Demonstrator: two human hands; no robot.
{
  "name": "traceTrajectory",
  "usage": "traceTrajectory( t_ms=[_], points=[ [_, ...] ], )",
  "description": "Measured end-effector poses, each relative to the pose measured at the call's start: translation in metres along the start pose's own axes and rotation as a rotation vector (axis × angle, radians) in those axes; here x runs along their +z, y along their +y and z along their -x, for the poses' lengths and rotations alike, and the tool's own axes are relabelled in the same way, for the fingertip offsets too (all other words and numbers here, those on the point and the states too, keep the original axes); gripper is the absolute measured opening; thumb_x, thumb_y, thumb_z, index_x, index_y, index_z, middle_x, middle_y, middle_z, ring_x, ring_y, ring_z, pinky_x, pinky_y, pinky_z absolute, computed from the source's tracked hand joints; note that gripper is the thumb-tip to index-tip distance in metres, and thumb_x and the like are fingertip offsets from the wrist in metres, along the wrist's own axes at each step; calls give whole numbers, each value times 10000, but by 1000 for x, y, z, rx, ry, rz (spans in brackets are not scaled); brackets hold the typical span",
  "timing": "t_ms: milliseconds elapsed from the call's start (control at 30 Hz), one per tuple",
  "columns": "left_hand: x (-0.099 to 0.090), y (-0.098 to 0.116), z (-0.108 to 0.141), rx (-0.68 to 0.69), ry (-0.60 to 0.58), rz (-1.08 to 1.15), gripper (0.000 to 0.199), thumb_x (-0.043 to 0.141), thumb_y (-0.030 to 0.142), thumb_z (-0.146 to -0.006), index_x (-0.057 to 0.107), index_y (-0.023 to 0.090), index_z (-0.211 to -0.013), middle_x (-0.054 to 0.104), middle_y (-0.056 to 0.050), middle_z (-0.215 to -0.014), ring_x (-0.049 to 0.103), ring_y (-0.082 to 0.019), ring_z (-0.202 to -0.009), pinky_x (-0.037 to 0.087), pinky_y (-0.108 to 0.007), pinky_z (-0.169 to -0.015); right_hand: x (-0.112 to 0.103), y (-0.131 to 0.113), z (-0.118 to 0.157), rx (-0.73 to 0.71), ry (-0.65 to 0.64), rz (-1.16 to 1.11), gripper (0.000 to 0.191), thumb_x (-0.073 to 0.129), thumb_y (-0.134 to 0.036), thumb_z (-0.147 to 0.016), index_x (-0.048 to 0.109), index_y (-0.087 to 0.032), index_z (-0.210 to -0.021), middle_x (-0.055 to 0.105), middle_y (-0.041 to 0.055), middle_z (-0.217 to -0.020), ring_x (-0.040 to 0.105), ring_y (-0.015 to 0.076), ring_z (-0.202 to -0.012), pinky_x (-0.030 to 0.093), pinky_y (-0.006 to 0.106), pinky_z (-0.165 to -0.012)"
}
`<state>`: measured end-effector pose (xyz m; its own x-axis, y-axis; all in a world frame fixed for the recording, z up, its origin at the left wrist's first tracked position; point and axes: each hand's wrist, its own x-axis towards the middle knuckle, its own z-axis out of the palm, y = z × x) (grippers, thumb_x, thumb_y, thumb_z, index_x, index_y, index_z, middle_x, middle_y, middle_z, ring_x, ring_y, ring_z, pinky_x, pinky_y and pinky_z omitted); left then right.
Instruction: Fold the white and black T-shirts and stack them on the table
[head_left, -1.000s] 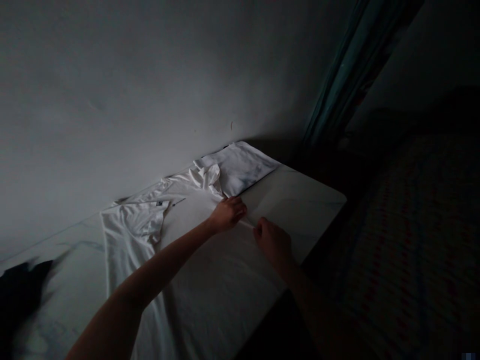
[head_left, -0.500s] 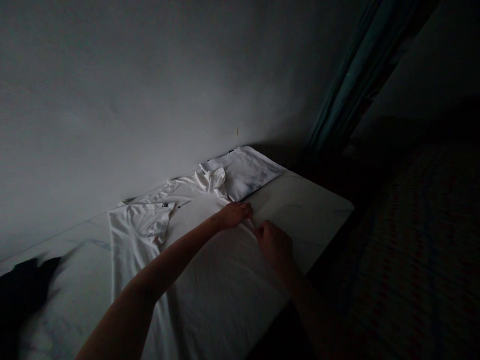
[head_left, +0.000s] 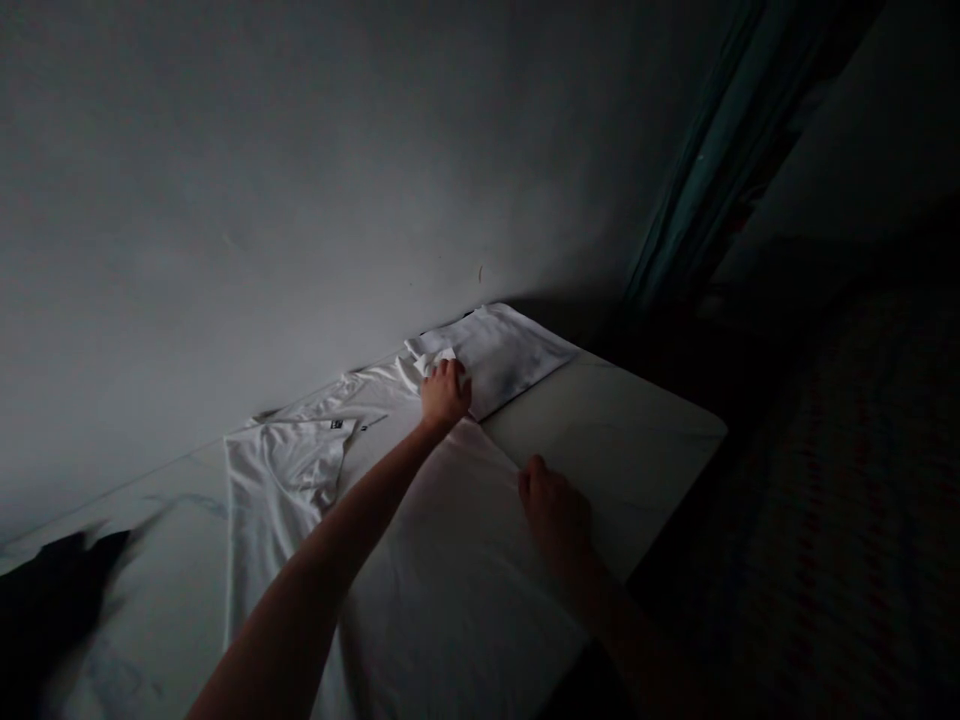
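Two hands now stand apart: the left hand [head_left: 444, 392] has moved up and curls on bunched cloth of the white shirt [head_left: 450, 570] on the table [head_left: 622, 425]; the dim right hand [head_left: 555, 520] rests at its edge, grip unclear.

Head-worn view, looking forward and down, close above the left hand [head_left: 444, 393], right hand [head_left: 555, 520] — wall [head_left: 300, 200] beyond

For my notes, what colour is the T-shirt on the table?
The T-shirt is white, with a small dark label, shown best in the head view.
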<state>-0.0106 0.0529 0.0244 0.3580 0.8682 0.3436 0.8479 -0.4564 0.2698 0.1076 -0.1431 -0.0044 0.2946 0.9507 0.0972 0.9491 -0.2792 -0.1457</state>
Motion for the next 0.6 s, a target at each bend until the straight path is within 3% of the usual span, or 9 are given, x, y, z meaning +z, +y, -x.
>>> traceTrajectory(
  t_ms=[100, 200, 400, 600],
  points=[
    [4, 1, -32, -334, -34, -16, 440, 525, 385, -903, 520, 122, -1257, 548, -255, -1279, 512, -413, -1213, 442, -518, -923, 1, -2, 0, 1, -30, 5, 231, 369, -240, -1028, 590, -180, -1000, 729, 70, -767, 712, 181, -692, 316, 253, -510],
    [17, 0, -49, -480, -125, 22, 481, 554, 314, -864, 516, 84, -1285, 516, -304, -1315, 500, -445, -1238, 449, -554, -906, 0, -2, 1, -2, -65, -22, 230, 365, -254, -1037, 582, -182, -1004, 737, 67, -788, 723, 185, -707, 320, 254, -508],
    [33, -15, -56, -517, -154, 134, 442, 594, 199, -778, 610, 125, -1214, 573, -265, -1282, 551, -411, -1206, 491, -525, -888, -5, 15, 7, -6, -160, -62, 213, 449, -330, -1021, 603, -189, -983, 741, 66, -822, 722, 203, -739, 341, 262, -542],
    [11, -37, -53, -554, -12, 407, 343, 577, 205, -793, 654, 117, -1115, 629, -243, -1212, 560, -399, -1216, 459, -495, -968, -20, 28, 12, -36, -241, -141, 150, 553, -296, -958, 641, -210, -872, 750, 45, -846, 708, 182, -767, 339, 250, -584]
  ],
)
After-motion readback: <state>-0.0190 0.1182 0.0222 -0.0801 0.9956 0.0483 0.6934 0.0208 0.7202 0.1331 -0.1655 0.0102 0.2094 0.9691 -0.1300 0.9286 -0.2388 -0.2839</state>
